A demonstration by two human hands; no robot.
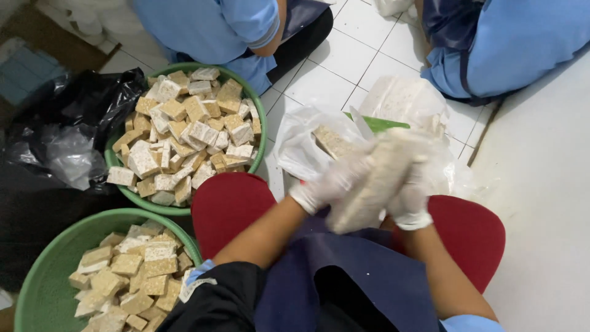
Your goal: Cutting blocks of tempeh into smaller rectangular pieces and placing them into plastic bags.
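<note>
Both my hands wear thin white gloves and close around one long pale tempeh block (376,181), held slanted above my lap. My left hand (329,183) grips its left side. On the block's right side sits my right hand (410,200). The block is blurred by motion. Under the hands lies a clear plastic bag (301,138) with a smaller piece of tempeh (330,141) on it, partly over a green board (384,125).
Two green basins hold cut tempeh cubes: one (263,132) ahead on the left, one (49,270) at the lower left. A black plastic bag (67,129) lies beside them. Two people in blue (209,27) (522,43) sit across the white tiled floor. My knees are in red.
</note>
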